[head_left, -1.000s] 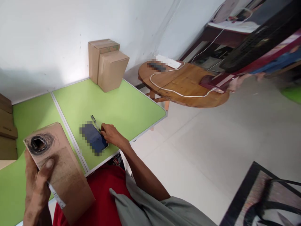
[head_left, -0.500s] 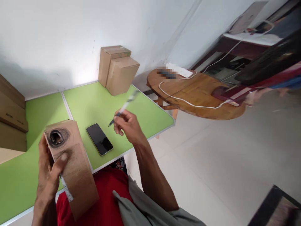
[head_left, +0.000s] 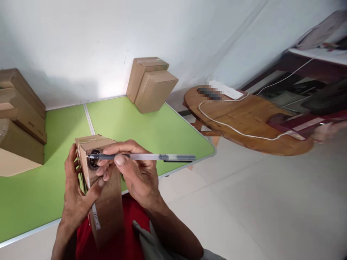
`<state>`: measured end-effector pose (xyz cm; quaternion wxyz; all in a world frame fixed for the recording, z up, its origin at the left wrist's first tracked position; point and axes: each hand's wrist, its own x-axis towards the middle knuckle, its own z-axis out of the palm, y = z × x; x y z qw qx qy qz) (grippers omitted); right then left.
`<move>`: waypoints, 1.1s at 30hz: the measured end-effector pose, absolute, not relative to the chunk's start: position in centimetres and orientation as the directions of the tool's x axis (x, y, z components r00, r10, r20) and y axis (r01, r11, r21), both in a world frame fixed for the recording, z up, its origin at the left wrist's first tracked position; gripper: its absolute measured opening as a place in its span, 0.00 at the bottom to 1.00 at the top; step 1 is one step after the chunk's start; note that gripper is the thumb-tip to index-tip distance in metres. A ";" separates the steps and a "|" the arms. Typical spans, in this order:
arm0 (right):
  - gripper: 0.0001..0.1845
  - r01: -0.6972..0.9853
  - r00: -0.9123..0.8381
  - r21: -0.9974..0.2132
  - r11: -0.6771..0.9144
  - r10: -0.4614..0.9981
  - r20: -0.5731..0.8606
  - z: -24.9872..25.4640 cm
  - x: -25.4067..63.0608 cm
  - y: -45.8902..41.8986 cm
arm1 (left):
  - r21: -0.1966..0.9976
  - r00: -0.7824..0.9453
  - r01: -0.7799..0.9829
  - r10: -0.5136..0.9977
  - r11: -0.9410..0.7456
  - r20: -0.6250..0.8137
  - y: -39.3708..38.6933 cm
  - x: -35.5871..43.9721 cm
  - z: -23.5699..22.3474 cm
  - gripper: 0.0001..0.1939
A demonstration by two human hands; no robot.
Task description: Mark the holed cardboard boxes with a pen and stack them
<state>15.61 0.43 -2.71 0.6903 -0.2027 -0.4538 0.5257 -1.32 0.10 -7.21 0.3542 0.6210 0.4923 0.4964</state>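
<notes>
My left hand grips a tall cardboard box by its side, thumb across the front face. Near the top of that face is a hole ringed with dark ink scribbles, partly covered by my fingers. Between the thumb and fingers of my right hand is a pen with a clear barrel, held almost level. Its tip points left and lies over the scribbled ring; whether it touches the cardboard I cannot tell. The phone on the table is now hidden behind the box and my right hand.
The green table has two closed cardboard boxes at its back edge and several stacked boxes at the left. To the right stands an oval wooden table with a white cable. A person's hand shows beyond it.
My right hand has brought the pen left to the scribbled hole, turning it from slanted to nearly level. The view has shifted left, and the box now covers where the phone was seen.
</notes>
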 end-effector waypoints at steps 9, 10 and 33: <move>0.11 -0.315 0.009 -0.858 0.406 0.905 0.425 -3.9 15.3 -0.2 | 0.950 0.009 0.206 0.971 -0.235 0.239 -0.3 -1.1 -6.9 0.53; 0.11 -0.281 0.005 -0.863 0.419 0.900 0.436 -4.0 15.4 -0.3 | 0.952 0.007 0.200 0.972 -0.233 0.237 -0.3 -1.1 -6.9 0.53; 0.16 -0.123 0.247 -0.823 0.555 0.820 0.516 -2.4 19.3 3.4 | 0.980 -0.106 0.170 0.987 -0.102 0.121 0.7 -2.4 -6.4 0.53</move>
